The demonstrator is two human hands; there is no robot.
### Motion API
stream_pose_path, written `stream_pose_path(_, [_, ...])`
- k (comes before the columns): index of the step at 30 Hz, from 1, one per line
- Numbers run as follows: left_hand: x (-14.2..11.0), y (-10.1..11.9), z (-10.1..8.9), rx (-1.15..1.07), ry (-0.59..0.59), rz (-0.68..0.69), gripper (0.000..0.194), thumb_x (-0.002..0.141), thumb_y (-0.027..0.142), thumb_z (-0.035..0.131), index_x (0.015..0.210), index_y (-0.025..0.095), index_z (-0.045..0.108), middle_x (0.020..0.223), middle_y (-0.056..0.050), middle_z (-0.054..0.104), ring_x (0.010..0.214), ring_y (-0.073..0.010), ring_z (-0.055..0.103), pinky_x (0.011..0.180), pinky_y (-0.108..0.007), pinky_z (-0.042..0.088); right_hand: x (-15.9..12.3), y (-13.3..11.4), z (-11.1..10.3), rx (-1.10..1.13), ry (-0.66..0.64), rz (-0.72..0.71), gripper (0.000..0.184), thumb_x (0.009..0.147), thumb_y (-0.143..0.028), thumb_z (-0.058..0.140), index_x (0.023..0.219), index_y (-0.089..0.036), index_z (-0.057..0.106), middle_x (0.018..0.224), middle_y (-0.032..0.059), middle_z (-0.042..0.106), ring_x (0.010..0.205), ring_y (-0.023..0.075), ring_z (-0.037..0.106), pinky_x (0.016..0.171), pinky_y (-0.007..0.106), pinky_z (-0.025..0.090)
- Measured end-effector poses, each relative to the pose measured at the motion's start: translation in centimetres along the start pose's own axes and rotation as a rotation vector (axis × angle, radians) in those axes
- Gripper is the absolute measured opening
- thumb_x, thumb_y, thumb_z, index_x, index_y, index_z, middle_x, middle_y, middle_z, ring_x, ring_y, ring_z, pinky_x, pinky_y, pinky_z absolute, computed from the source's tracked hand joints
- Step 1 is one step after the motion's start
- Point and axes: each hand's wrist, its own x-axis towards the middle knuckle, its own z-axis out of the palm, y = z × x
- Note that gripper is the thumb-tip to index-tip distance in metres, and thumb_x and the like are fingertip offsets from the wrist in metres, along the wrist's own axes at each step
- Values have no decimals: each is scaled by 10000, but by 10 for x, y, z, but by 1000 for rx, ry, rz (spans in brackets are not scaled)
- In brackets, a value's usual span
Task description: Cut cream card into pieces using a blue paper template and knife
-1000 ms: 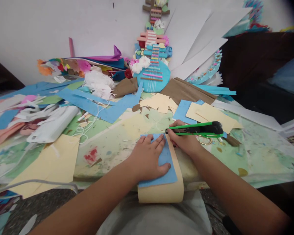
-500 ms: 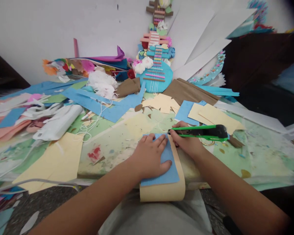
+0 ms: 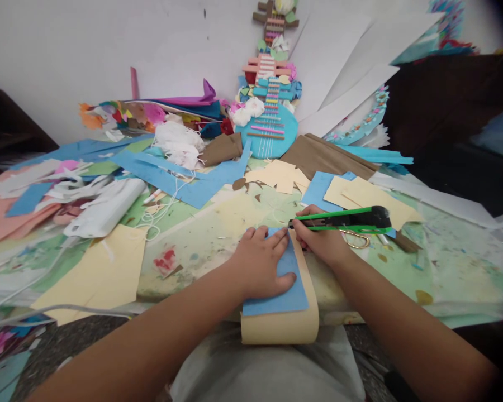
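Observation:
My left hand (image 3: pixel 265 263) lies flat with spread fingers on a blue paper piece (image 3: pixel 293 293), pressing it down. Under the blue piece is a cream paper sheet (image 3: pixel 279 329), whose near end curls over the table's front edge. My right hand (image 3: pixel 321 237) is closed around a green and black box cutter (image 3: pixel 347 219). The cutter's tip is by the upper right corner of the blue paper, close to my left fingertips. Whether the blade touches the paper is too small to tell.
A blue paper guitar (image 3: pixel 272 131) leans on the wall at the back. Left lie a white power bank (image 3: pixel 104 209) with a cable, white string (image 3: pixel 178 142) and a cream sheet (image 3: pixel 100 273). Right are cream paper pieces (image 3: pixel 371 201) and brown paper (image 3: pixel 327 153).
The whole view has shifted slightly, so things sit a little further right. Both hands keep nearly the same place on the paper, and the cutter is slightly more tilted.

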Motion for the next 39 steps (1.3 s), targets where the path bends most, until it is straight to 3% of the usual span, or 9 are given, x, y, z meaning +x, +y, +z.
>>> stream_pose_path(8, [-1,-2,2,-6,22,8,745,743,591,318,1325,125,348,1382,-49,350,1108,-335,331,946,-483,221,-3,-8,-1,-73,-100,36,187,736,-395,474,820,-233,430,588,-53,460,444,104,462,353,229,407])
stream_pose_path(15, [-1,0,1,-7,10,-13,748,739,596,332,1331,138,334,1380,-54,353,1127,-330,321,953,-472,214,-2,-8,-4,-332,-5,-267,105,719,-311,483,753,-219,445,675,-20,543,665,141,547,637,284,441])
stream_pose_path(25, [-1,-2,3,2,24,-5,754,740,601,328,1340,146,321,1397,-29,325,1115,-321,328,942,-463,224,-9,-7,-5,-400,62,-231,109,701,-317,494,738,-222,457,695,-3,598,695,176,575,672,318,424])
stream_pose_path(34, [-2,-4,6,10,66,2,658,796,535,283,1324,149,354,1387,-20,345,1103,-307,340,920,-456,247,-16,-10,-7,-429,48,-214,101,700,-304,491,708,-213,448,709,1,561,714,170,543,692,319,412])
stream_pose_path(39, [-1,-4,5,8,68,0,652,791,531,302,1312,146,374,1380,-22,358,1096,-306,349,916,-457,255,-20,-11,-9,-437,7,-282,102,720,-306,478,715,-217,428,680,-15,527,685,152,524,684,299,404])
